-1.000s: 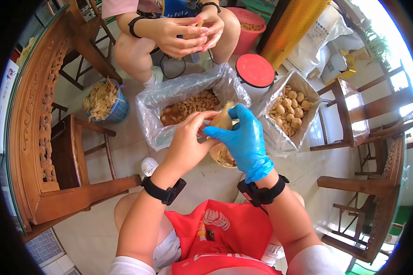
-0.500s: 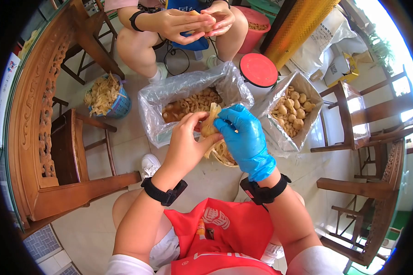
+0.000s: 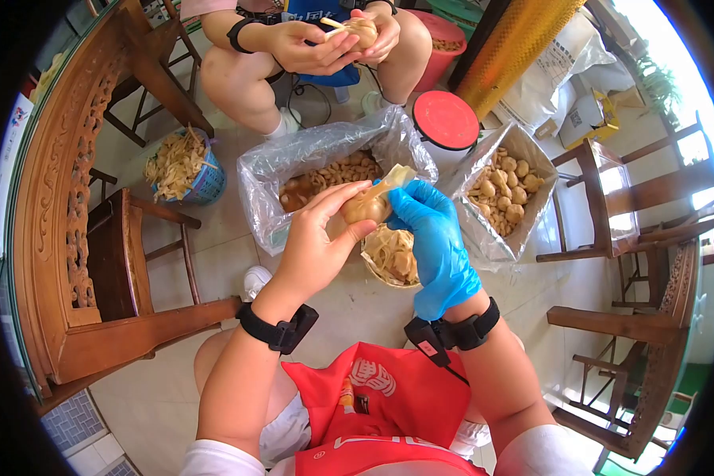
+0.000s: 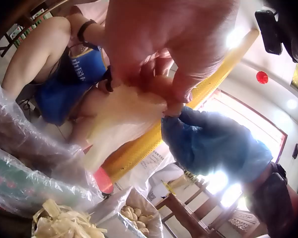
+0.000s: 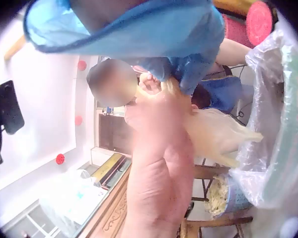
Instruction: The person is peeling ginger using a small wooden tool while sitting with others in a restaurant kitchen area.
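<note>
My bare left hand (image 3: 316, 246) grips a pale brown bulb (image 3: 365, 208) with thin leafy skin, over the front edge of the plastic-lined box. My right hand (image 3: 434, 242), in a blue glove, pinches the loose skin (image 3: 395, 179) at the bulb's upper right. In the left wrist view the pale skin (image 4: 119, 119) hangs down from the bare fingers, and the gloved hand (image 4: 213, 144) meets them at the right. The right wrist view shows the glove (image 5: 154, 34) above the bare hand (image 5: 159, 129), partly hiding the fingertips.
Below the hands stands a basket of peelings (image 3: 390, 255). Beyond are a lined box (image 3: 254, 170) of brown pieces, a lined box of bulbs (image 3: 508, 186), a red-lidded bucket (image 3: 446, 120) and a seated person's hands (image 3: 325, 47). Left, a blue basket (image 3: 204, 181) holds peelings.
The bulb has turned from upright to lying over, its skin now stretched toward the upper right. My gloved hand has shifted slightly right, uncovering more of the basket below.
</note>
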`<act>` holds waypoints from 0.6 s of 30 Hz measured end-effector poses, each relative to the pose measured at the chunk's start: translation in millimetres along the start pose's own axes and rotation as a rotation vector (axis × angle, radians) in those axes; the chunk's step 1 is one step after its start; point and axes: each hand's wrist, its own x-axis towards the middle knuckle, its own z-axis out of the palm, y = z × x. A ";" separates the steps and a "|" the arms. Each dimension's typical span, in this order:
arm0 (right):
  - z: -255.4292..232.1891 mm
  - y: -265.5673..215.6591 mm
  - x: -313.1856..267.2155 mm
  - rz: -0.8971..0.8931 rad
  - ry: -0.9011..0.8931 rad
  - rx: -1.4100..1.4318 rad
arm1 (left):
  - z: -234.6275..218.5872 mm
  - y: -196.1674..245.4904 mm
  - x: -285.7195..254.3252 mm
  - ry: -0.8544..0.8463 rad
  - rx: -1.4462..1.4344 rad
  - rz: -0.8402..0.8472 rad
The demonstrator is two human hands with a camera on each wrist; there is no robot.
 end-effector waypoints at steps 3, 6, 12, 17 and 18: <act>-8.7 2.7 2.1 0.092 -0.041 0.091 | -6.3 -3.2 -0.4 -0.101 -0.033 0.001; -6.2 -10.0 -4.8 0.212 -0.071 0.230 | -5.7 1.7 0.6 -0.149 -0.402 -0.138; -15.4 2.3 0.7 0.284 -0.129 0.439 | 3.0 2.6 3.0 -0.048 -0.484 -0.124; -12.8 3.1 -0.8 0.318 -0.071 0.452 | 9.9 -3.2 6.3 0.097 -0.400 -0.135; -13.8 5.0 -1.8 0.314 -0.057 0.425 | 11.8 -3.3 6.9 0.149 -0.415 -0.150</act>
